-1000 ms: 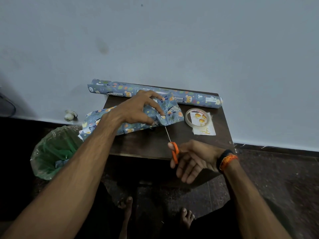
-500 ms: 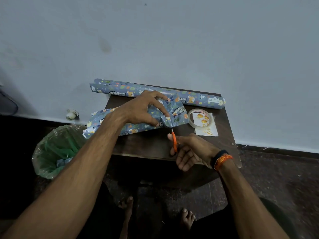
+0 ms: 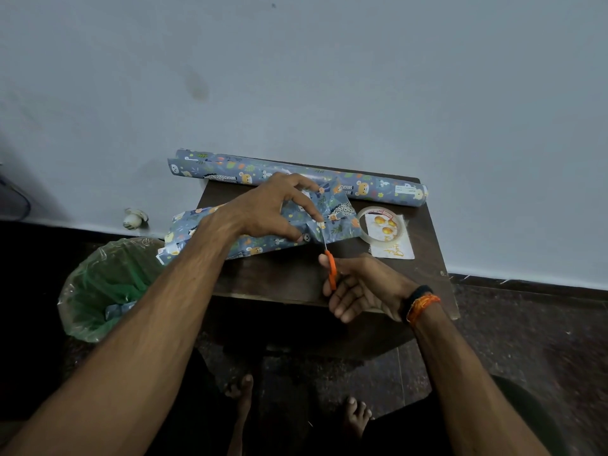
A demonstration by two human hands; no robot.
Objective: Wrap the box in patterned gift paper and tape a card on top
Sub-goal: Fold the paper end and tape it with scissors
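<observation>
Pale blue-grey wall (image 3: 329, 77) is filling the whole upper view as I am looking down, with a dark floor (image 3: 526, 340) running beneath it. Against that wall a small dark wooden table (image 3: 273, 274) is standing, and just beside its left edge a bin lined with a green plastic bag (image 3: 98, 287) is sitting on the floor, a scrap of patterned paper lying inside.

Along the table's far edge I am seeing a roll of gift paper (image 3: 296, 174), blue with animal prints, lying lengthwise and overhanging the left side. Nearer to me the box (image 3: 263, 243), already covered in the same paper, is lying across the left part of the table, its left end jutting past the edge above the bin. A loose flap of paper is sticking out at its right end.

My left hand (image 3: 273, 212) is pressing down on the box, its fingers spread and the fingertips pinning the paper by that flap. My right hand (image 3: 358, 287) is gripping the orange-handled scissors (image 3: 330, 263), blades pointing away from me and reaching the flap's near edge.

At the right, a ring of clear tape (image 3: 383, 225) is resting on the card (image 3: 391, 238), which is lying flat on the table.
</observation>
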